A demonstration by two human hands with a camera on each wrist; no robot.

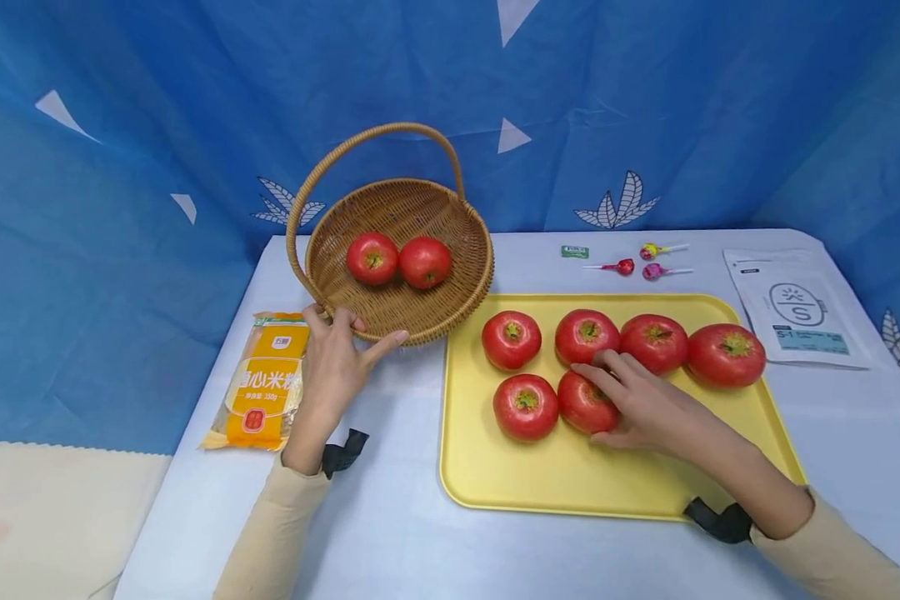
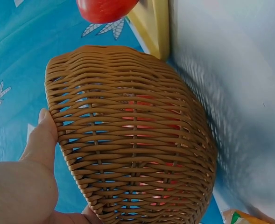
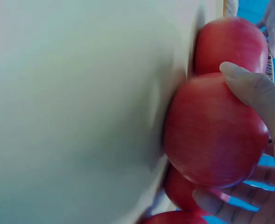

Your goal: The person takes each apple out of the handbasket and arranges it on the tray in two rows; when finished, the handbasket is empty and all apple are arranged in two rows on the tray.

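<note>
**Right hand closes on a tomato in the tray; left hand steadies the basket**

The right hand (image 1: pixel 637 400) lies over a tomato (image 1: pixel 583 403) in the front row of the yellow tray (image 1: pixel 570 483). Its fingers (image 3: pixel 249 86) are curled round the fruit, thumb on one side and the other fingertips on the far side, as the right wrist view shows plainly. This tomato sits on the tray floor, touching the front-left tomato (image 1: pixel 526 406) beside it.

Four more tomatoes stand in the tray's back row, the leftmost (image 1: pixel 512 339) a little apart from the other three.

The left hand (image 1: pixel 333 367) holds the near rim of the wicker basket (image 1: pixel 420 329), which stands on the counter (image 1: pixel 390 517) just left of the tray. The thumb points out along the rim and the other fingers are hooked over its edge; the left wrist view shows the thumb (image 2: pixel 41 140) pressed against the woven wall. Two tomatoes (image 1: pixel 397 260) lie side by side in the basket, touching each other.

A pack of rice noodles (image 1: pixel 262 383) lies just left of the left hand. Behind the tray are three lollipops (image 1: pixel 648 260) and a small green packet (image 1: pixel 574 251); a white pouch (image 1: pixel 791 308) lies to the tray's right.
</note>
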